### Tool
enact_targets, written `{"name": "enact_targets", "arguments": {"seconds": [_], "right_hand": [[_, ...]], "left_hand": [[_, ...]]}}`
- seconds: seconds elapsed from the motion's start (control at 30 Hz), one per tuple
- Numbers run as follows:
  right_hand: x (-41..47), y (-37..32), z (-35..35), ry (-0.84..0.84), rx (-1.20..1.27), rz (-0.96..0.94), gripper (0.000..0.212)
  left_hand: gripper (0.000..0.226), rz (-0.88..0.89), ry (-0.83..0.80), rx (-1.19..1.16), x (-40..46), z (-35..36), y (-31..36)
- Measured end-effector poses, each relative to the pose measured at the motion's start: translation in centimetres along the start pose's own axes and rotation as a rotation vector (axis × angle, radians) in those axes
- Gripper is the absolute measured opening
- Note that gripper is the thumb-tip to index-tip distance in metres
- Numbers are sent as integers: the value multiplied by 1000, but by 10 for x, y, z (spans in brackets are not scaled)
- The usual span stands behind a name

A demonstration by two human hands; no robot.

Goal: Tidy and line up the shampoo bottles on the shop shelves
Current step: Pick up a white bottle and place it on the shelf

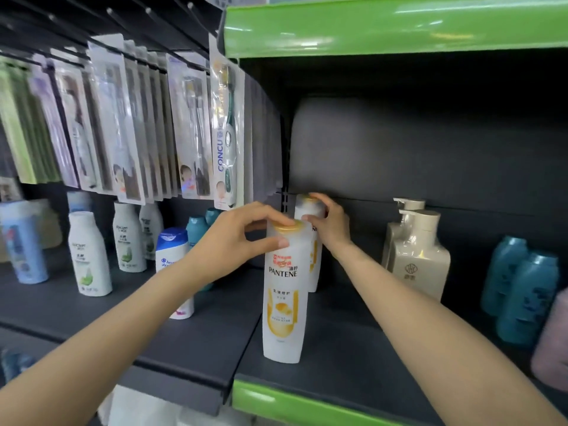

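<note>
A white Pantene bottle (284,302) with a gold cap stands upright near the front of the dark shelf (353,348). My left hand (236,241) grips it around the cap and neck. Directly behind it stands a second white Pantene bottle (310,210), mostly hidden by the front one. My right hand (330,224) holds that rear bottle at its top. Both bottles rest on the shelf.
Two cream pump bottles (419,259) stand to the right, then teal bottles (522,290) and a pink one (550,339) at the edge. Left are a Head & Shoulders bottle (172,256), white lotion bottles (89,256) and hanging toothbrush packs (227,133). A green shelf lip (276,401) runs in front.
</note>
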State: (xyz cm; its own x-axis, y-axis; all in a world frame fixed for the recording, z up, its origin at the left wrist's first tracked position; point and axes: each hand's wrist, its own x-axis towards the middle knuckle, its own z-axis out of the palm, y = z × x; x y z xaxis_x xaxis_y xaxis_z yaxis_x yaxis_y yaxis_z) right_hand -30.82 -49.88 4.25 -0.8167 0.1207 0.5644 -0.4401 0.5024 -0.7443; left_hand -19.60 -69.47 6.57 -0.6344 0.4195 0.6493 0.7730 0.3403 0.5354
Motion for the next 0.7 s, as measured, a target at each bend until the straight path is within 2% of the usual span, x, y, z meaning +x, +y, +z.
{"name": "enact_targets", "arguments": {"seconds": [0.23,0.5,0.57,0.7], "right_hand": [[6,-5,-3,-64,-121,-9,50],[-2,-14,-20,-107,-141,33,66],[-7,-19,-28,-83,-217,0,60],[-22,-36,-37,-116,-280,-132,35]], "left_hand": [[26,-8,10,0,-1,2,0],[25,-12,25,6,-3,6,2],[25,-15,18,37,-2,5,5],[21,2,6,182,-1,2,15]]}}
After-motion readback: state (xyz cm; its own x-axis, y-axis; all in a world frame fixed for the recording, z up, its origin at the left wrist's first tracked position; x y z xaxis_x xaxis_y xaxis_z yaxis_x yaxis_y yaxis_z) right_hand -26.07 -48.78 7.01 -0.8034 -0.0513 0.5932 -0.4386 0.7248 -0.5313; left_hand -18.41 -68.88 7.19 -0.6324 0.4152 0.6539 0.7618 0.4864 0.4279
